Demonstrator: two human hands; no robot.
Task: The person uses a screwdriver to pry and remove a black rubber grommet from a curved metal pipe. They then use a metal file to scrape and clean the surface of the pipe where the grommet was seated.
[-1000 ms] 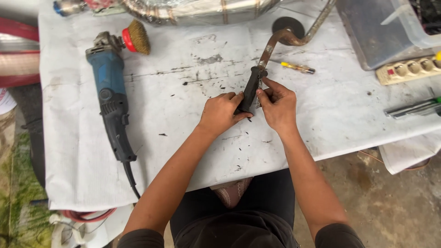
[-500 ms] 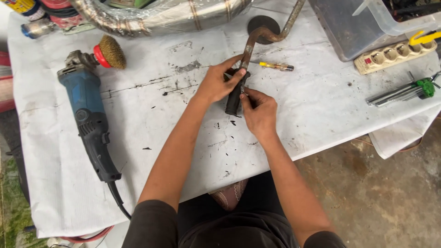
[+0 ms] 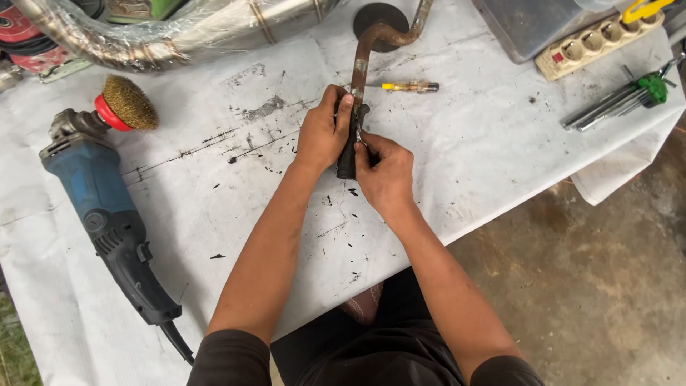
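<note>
Rusty bent steel lever [image 3: 361, 61] with black rubber grip [image 3: 348, 154], upper centre of frame on white table cover [image 3: 214, 214] | left hand [image 3: 325, 132] clenched round grip top | right hand [image 3: 386, 171] pinching grip side | likely stiff, heavy, rough; best held at grip

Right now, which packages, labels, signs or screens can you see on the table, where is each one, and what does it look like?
No screens or signs.
Clear plastic wrapping: top left, crinkled, around a shiny curved metal pipe.
Small red sticker: top right, on the cream rectangular socket strip.
Grey translucent plastic box: top right corner, behind the strip.
Red flat package: far top-left edge, partly cut off.
None lies near the left hand or right hand on the rusty bent bar.
</note>
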